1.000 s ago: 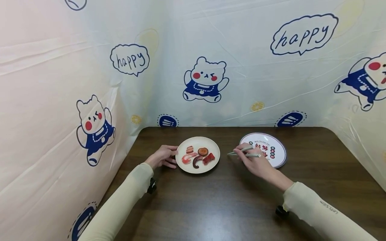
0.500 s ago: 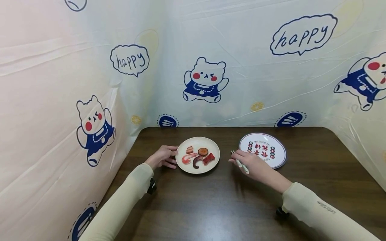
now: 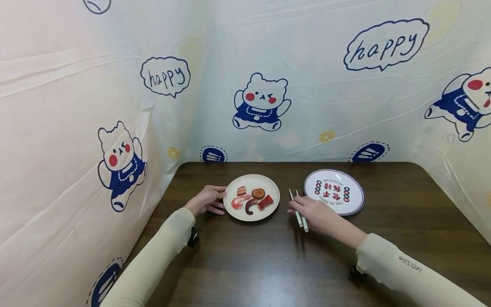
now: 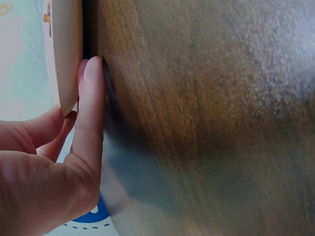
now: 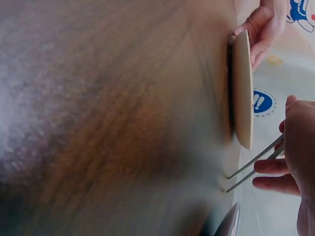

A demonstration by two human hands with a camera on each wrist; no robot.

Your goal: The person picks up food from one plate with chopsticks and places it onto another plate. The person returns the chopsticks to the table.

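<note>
Several food pieces, among them a pink shrimp [image 3: 240, 201], a dark curled tentacle [image 3: 250, 206], a brown-rimmed round slice [image 3: 258, 193], a red meat piece [image 3: 265, 202] and a striped meat piece [image 3: 241, 191], lie on a cream plate [image 3: 251, 217]. My left hand [image 3: 207, 199] holds this plate's left rim, thumb at the edge and fingers extended against the underside. Right of the plate, my right hand [image 3: 312, 213] grips a pair of pale chopsticks [image 3: 298, 216]. Their thin ends slant away and down toward the table between the two plates, slightly apart, pinching nothing.
A white oval plate [image 3: 353, 194] with a blue rim and red printed characters lies just beyond my right hand. The dark wooden table [image 3: 253, 264] has printed curtains [image 3: 307, 102] along its back and sides.
My right hand has turned the chopsticks from lying sideways to pointing away from me, and shifted slightly left off the white plate. My left hand and the cream plate stay put.
</note>
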